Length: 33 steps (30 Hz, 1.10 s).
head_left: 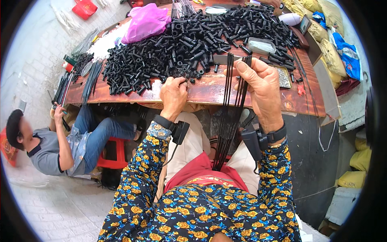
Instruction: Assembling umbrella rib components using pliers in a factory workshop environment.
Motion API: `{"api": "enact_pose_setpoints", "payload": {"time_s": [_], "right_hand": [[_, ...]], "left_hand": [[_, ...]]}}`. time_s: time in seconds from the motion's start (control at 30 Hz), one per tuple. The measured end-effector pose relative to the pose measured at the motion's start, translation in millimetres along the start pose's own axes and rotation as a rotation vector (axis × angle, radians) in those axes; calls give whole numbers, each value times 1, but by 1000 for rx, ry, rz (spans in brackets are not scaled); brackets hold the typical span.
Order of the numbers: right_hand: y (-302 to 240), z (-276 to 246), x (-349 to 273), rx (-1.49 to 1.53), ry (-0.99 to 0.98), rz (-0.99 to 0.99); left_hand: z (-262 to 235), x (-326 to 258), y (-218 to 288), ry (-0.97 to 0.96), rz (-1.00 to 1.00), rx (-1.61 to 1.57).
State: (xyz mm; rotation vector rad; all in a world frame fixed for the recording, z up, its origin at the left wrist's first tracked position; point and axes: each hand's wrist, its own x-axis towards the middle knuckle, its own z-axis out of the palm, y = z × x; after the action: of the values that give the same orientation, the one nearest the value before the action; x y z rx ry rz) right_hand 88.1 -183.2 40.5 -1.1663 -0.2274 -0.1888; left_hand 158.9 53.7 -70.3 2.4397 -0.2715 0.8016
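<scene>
Containers: shallow clear tray [261,45] toward the far right of the surface, pale contents, kind not readable; flat metal tray [283,76] near the right edge, filled with small bits; pink plastic bag [146,21] at the far left corner, bulging, contents hidden
Rods: bundle of thin black rods [230,109], long and straight, glossy; upper ends fanned at the near edge of the surface, lower ends gathered in the lap
Right hand [262,90]: closed round the rod bundle at the near edge, thumb pressing the tops; black strap with a small device at the wrist
Left hand [174,97]: fingers curled narrow, tips touching loose pieces at the near rim of the heap; whether it pinches one I cannot tell; same strap at the wrist
Heap: black plastic tubes [193,42], short, hollow, matt; piled across most of the surface, thinning toward the left edge
Surface [209,88]: reddish wood grain, worn along the near edge; more rods [90,80] lying at the left edge
Room: pale tiled floor [60,201]; seated person [60,145] on a red stool [115,155] beside the left edge; yellow sacks [332,56] stacked beyond the right edge
</scene>
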Motion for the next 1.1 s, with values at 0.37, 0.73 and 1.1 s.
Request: {"api": "enact_pose_setpoints", "payload": {"time_s": [0.37,0.73,1.1], "right_hand": [[-18,19,-21,-97,-58,-35],[-17,70,-37,-61,-214,-51],[-21,74,-41,-103,-219,-96]], "left_hand": [[-83,29,74,-291,-429,-1329],[-120,54,112,-402,-305,-1763],[-143,40,120,-501,-256,-1613]]}}
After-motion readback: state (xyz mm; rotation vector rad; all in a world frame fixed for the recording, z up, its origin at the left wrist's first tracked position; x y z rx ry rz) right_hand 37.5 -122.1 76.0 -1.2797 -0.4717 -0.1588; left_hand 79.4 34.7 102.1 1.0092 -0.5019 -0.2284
